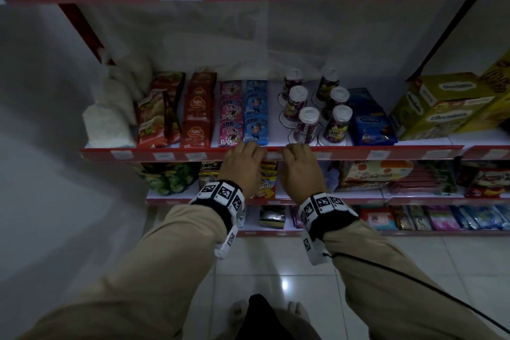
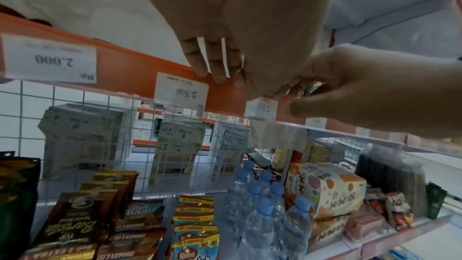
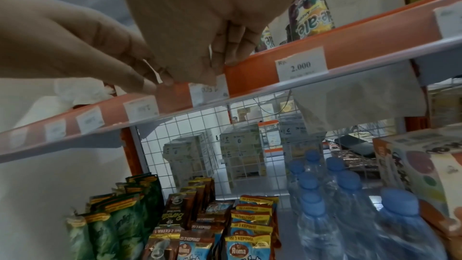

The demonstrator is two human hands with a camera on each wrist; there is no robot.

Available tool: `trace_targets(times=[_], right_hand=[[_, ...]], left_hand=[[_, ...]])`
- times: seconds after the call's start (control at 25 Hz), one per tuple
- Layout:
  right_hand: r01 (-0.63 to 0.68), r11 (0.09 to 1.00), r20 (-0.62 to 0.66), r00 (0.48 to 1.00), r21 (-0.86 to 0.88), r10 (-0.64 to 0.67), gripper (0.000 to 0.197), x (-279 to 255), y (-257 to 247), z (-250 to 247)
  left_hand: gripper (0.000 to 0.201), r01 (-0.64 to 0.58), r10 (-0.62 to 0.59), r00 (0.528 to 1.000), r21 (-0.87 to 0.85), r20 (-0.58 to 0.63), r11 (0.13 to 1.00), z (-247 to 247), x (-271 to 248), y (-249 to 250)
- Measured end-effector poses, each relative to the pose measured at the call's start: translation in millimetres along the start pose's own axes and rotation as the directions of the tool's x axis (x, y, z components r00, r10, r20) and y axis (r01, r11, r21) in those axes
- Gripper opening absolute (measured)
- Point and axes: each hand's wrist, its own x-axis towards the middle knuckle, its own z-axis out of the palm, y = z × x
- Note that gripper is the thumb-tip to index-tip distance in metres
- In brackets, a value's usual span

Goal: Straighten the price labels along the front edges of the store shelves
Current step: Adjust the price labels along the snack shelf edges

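Head view: left hand [image 1: 242, 165] and right hand [image 1: 299, 167] side by side on the red front edge [image 1: 345, 152] of the middle shelf, fingers curled over its top lip, thumbs hidden beneath. Between the two, a small white price label [image 1: 273, 156] partly visible in the strip; further labels spaced along the same edge on both sides. Above the hands, pink and blue sachets [image 1: 244, 116] and capped drink cups [image 1: 320, 116] on the shelf board.

Left wrist view: left hand [image 2: 237, 27] with three fingers [image 2: 200, 62] hooked over the orange edge, thumb tip down at the top of the price label [image 2: 261, 109] marked 1.500. Right hand [image 2: 362, 90] close by, its curled fingertips meeting the strip just above that label. Whether the left grip pinches the label or only rests there: cannot tell. Another 1.500 label [image 2: 182, 91] just left of it.

Right wrist view: right hand [image 3: 200, 23] with fingers bent over the lip, thumb lying across the price label [image 3: 210, 91], covering its upper part; firm pinch or mere touch, cannot tell. Left hand [image 3: 82, 46] fingertips on the strip just beside it. A 2.000 label [image 3: 301, 64] sitting level farther right
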Motion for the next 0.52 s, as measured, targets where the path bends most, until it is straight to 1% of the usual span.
trace_targets(times=[0.08,0.24,0.4,0.52], right_hand=[[0.007,0.999,0.005,1.000,-0.034,-0.007,0.031,-1,-1,0],[-0.059,0.997,0.021,0.998,-0.059,0.060,0.023,4,-7,1],[-0.091,0.994,0.068,0.993,-0.065,0.095,0.028,6,-8,2],[-0.111,0.991,0.064,0.991,-0.075,0.116,0.023,9,-9,3]], left_hand=[[0.048,-0.027,0.027,1.000,-0.027,0.014,0.999,1,0,-5],[0.054,-0.041,0.042,0.998,-0.035,0.040,0.999,4,2,-8],[0.049,-0.049,0.050,0.998,-0.046,0.029,0.998,7,5,-10],[0.048,-0.087,0.088,0.996,-0.043,0.024,0.995,7,5,-14]])
